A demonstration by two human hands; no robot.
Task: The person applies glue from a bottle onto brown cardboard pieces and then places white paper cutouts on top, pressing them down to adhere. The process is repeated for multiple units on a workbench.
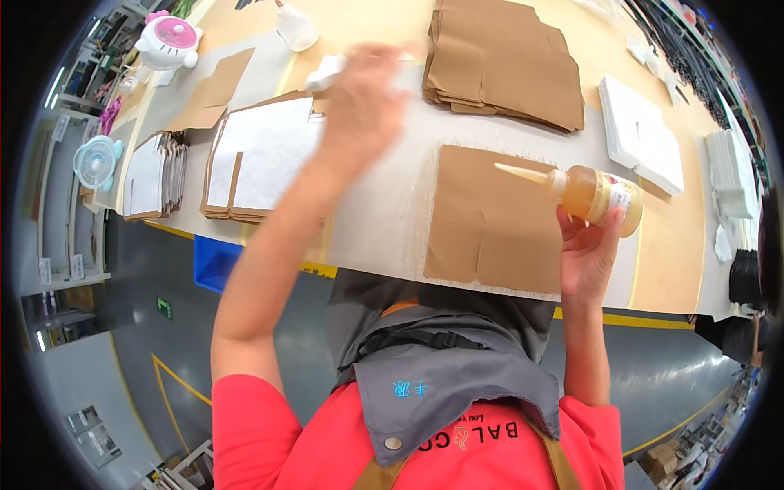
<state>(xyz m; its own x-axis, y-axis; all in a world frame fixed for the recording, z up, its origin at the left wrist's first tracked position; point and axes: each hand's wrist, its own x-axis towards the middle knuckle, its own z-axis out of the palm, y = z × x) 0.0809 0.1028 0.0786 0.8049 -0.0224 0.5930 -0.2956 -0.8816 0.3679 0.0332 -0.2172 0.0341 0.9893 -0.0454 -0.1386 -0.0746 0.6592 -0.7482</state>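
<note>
My right hand (586, 255) is wrapped round a squeeze bottle of amber glue (614, 196). The bottle lies on its side in my grip, its pale cone nozzle pointing left above a flat brown sheet (490, 216). Over the back of the table, my left hand (369, 102) is smeared by motion, and its fingers cannot be made out. Just left of it sits a white object (325, 73), partly hidden. A pile of white-faced brown pieces (265, 155) lies beside my left forearm.
A stack of brown sheets (502, 69) lies at the back, with white pads (637, 135) to its right. Far left stand a smaller pile (149, 175), a pink-faced fan (173, 37) and a light blue fan (95, 163). A blue bin (214, 263) is below the table edge.
</note>
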